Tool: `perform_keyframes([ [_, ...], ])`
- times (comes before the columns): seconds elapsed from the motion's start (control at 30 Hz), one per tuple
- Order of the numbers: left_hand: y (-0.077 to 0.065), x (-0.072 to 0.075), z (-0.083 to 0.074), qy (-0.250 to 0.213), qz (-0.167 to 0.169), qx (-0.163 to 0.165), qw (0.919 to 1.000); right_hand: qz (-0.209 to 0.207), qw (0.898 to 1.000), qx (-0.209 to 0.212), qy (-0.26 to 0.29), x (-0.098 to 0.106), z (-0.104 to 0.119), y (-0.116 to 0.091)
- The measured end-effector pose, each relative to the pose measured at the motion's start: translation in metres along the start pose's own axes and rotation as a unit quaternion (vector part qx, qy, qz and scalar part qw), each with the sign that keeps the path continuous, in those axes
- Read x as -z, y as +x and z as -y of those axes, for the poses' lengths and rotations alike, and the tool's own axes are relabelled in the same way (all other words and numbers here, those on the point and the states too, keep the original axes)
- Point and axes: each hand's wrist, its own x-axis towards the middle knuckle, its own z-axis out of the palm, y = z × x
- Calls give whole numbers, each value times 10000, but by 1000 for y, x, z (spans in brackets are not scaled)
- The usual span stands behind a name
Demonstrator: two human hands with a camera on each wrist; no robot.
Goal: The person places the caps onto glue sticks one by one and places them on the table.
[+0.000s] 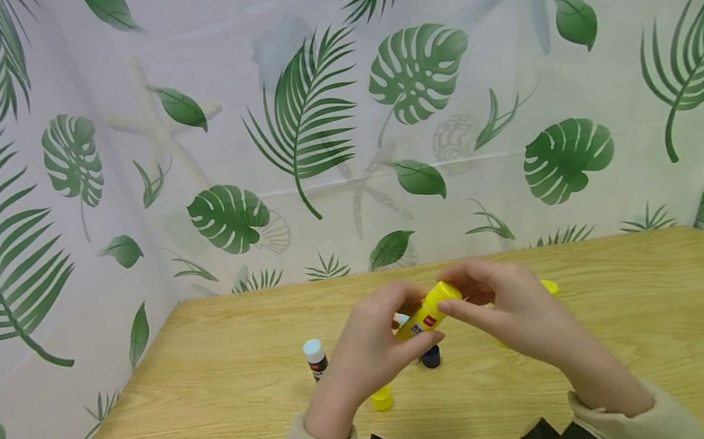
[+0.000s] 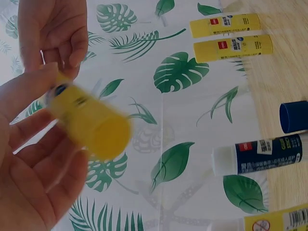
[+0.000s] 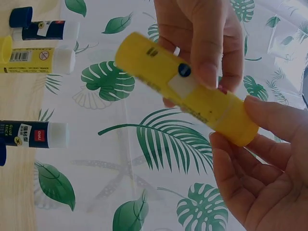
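Observation:
A yellow glue stick (image 1: pixel 431 309) is held between both hands, tilted, above the table. My left hand (image 1: pixel 377 335) grips its body, with the thumb along one side. At its upper end, my right hand (image 1: pixel 524 308) pinches the yellow cap (image 3: pixel 238 124) between thumb and fingers. The cap appears to be on the stick. In the left wrist view the held glue stick (image 2: pixel 91 118) is blurred, and the right hand (image 2: pixel 55 33) shows behind it.
On the wooden table (image 1: pixel 217 415) stands a dark blue glue stick (image 1: pixel 315 358) with a white end. Nearby are a yellow cap (image 1: pixel 381 398) and a dark blue cap (image 1: pixel 431 357). Two yellow glue sticks (image 2: pixel 233 48) stand together on the right side. A leaf-printed cloth (image 1: pixel 320 179) hangs behind.

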Motion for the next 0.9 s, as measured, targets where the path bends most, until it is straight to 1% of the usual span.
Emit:
perform_keyframes([
  [0.07, -1, 1, 3, 212, 192, 165, 9995, -16, 9999, -32, -144, 0, -2, 1],
  [0.17, -2, 2, 6, 492, 520, 483, 9963, -45, 9990, -164, -412, -1, -8, 2],
  [0.27, -2, 4, 7, 565, 789, 756, 9924, -61, 9971, -361, -667, -3, -16, 4],
  [0.33, -2, 5, 7, 586, 934, 856, 9902, -55, 9954, -492, -817, -4, -21, 5],
  [0.47, -2, 7, 6, 597, 1202, 980, 9861, -48, 9920, -677, -1062, -6, -31, 7],
  [0.6, -2, 8, 6, 610, 1422, 1063, 9822, -47, 9894, -750, -1240, -8, -39, 8],
  [0.7, -2, 9, 5, 596, 1480, 1071, 9814, -8, 9877, -825, -1330, -11, -45, 9],
  [0.9, -3, 9, 4, 597, 1487, 1041, 9816, 154, 9825, -932, -1607, -18, -56, 11],
])
